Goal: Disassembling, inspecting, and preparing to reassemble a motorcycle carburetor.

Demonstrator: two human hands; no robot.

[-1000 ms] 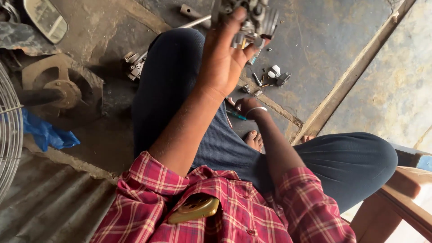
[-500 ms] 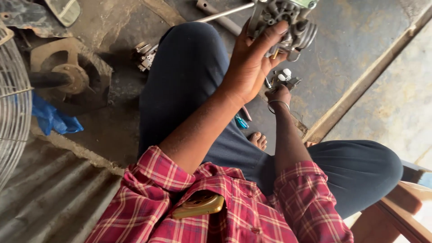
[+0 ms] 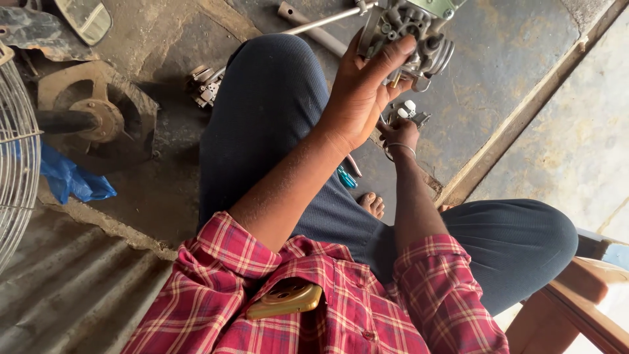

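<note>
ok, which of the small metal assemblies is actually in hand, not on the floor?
The grey carburettor-like metal body, gripped by the left hand and raised above the knee. The other small metal assembly lies untouched on the concrete floor, left of the thigh.

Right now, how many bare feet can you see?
1: a bare foot shows its toes on the floor between the two trousered legs, below the right hand. The other foot may be hidden.

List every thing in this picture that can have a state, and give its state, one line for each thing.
Grey metal carburettor: lifted off the floor, held in the left hand.
Right hand: low, closed in a grip on small metal parts.
Blue-handled tool: lying on the floor.
Gold-coloured phone: tucked in the red checked shirt pocket.
Wire fan guard: resting at the left edge.
</note>
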